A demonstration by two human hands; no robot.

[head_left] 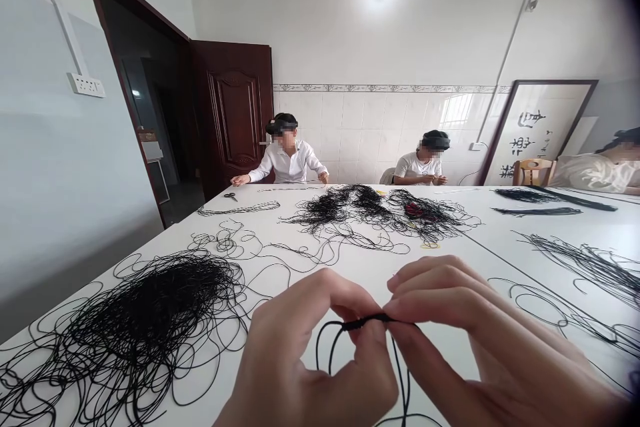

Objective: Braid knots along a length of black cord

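My left hand and my right hand meet low in the middle of the view, just above a white table. Between their pinched fingertips runs a short black cord, and both hands grip it. The cord loops down below my left thumb and hangs toward the table's near edge. A big tangle of black cords lies on the table just left of my left hand.
A second heap of black cords with something red in it lies mid-table, and straight bundles lie at the right. Scissors rest at the far left edge. Three other people sit at the far side. A dark door stands open at the left.
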